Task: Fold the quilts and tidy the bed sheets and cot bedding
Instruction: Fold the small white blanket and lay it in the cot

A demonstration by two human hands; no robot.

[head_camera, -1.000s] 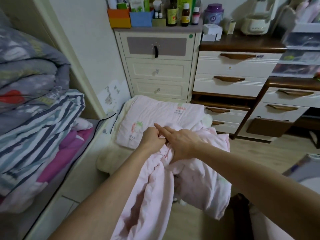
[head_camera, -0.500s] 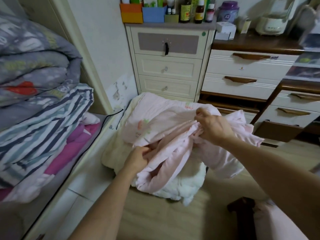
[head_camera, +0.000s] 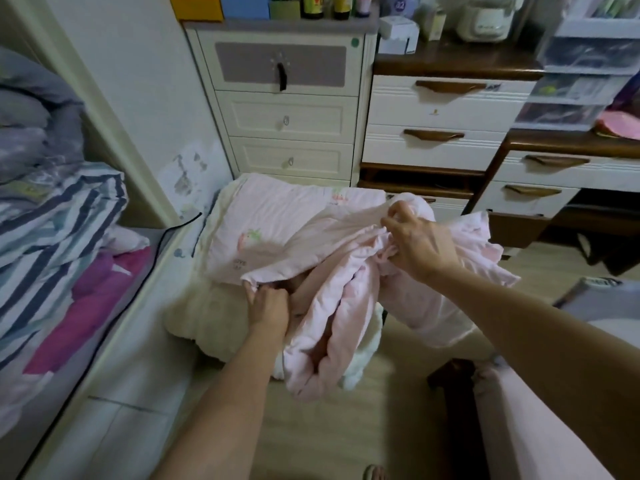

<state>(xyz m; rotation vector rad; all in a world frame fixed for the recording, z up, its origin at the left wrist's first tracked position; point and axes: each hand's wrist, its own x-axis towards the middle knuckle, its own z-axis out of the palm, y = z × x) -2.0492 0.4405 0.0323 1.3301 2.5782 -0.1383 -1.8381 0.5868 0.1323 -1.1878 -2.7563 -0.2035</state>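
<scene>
Left hand (head_camera: pixel 268 303) and right hand (head_camera: pixel 417 242) each pinch the pink quilt's (head_camera: pixel 329 306) edge, apparently above bare floor (head_camera: pixel 391 420).

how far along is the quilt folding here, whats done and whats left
Done: one pink quilt lies folded flat on the cream bedding. In hand: the left hand and right hand grip a second pink quilt, bunched and unfolded. Left: the striped quilt heaped on the bed.
</scene>
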